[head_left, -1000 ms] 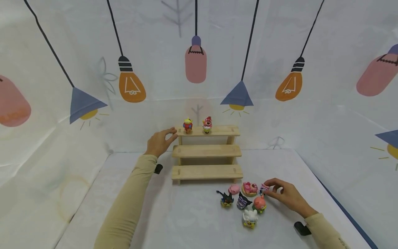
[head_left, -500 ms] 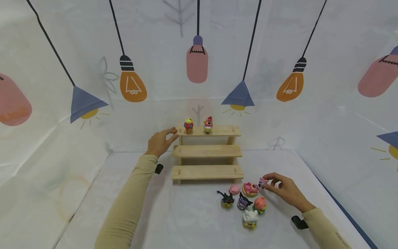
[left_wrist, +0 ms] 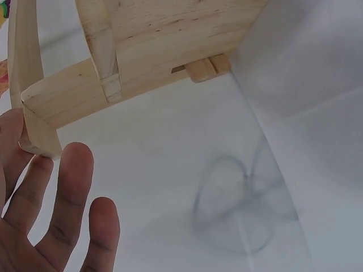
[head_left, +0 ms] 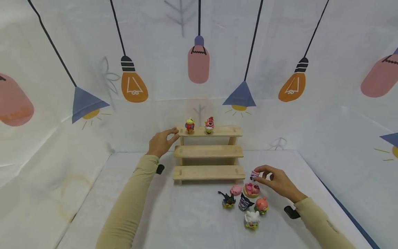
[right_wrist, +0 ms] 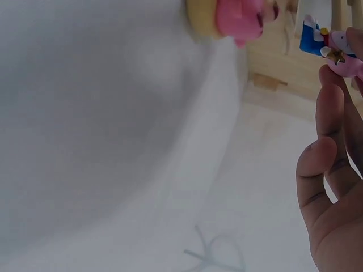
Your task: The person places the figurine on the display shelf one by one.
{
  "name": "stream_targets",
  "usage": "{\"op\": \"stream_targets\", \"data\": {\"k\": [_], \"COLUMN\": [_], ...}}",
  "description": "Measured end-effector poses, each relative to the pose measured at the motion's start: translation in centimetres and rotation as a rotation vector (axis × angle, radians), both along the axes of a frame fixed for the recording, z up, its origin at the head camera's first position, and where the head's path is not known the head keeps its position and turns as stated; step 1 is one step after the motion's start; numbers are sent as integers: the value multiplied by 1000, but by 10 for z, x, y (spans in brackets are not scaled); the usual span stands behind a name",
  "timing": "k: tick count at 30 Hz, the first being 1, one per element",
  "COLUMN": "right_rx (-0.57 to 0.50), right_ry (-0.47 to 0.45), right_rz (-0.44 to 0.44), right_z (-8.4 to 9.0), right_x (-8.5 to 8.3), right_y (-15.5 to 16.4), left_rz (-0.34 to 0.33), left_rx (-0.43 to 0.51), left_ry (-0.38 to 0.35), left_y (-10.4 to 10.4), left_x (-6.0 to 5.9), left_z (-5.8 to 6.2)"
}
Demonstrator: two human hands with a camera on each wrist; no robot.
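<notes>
Nearest the camera, in front of the wooden step shelf [head_left: 207,152], six small figures are clustered on the white table [head_left: 174,221], a white figure [head_left: 252,219] foremost. Just behind that cluster and off the table, a small pink figure [head_left: 254,175] is pinched between the thumb and fingertips of the right hand [head_left: 276,181], level with the shelf's lowest step and just off its right end. Open tabletop is seen left of the shelf and before it. At the shelf's top left corner the left hand [head_left: 161,141] is held relaxed, fingertips touching the end. Two figures [head_left: 199,125] are stood on the top step. Behind the shelf, a lamp-printed backdrop [head_left: 199,62] is hung.
</notes>
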State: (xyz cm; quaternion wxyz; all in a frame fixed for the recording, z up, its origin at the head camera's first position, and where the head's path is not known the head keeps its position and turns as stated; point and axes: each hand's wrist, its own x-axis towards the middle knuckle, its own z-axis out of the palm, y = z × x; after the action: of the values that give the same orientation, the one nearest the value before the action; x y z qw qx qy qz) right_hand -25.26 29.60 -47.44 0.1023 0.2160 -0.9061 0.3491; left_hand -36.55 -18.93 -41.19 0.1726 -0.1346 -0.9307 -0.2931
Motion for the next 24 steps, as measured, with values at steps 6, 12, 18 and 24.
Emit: {"op": "stream_targets", "data": {"k": [6, 12, 18, 24], "right_rx": [-1, -4, -9, -43], "right_ry": [22, 73, 139, 152], "right_rz": [42, 115, 195, 182], "right_z": [9, 26, 49, 68], "right_x": [-10, -24, -41, -61], "right_y": [-17, -37, -55, -69], "left_rz": [4, -1, 1, 2], "left_rx": [14, 9, 6, 7], "left_ry": [-10, 0, 2, 1], "left_y": [0, 1, 1, 1], "left_x": [0, 0, -1, -1], "left_z": [0, 0, 0, -1]}}
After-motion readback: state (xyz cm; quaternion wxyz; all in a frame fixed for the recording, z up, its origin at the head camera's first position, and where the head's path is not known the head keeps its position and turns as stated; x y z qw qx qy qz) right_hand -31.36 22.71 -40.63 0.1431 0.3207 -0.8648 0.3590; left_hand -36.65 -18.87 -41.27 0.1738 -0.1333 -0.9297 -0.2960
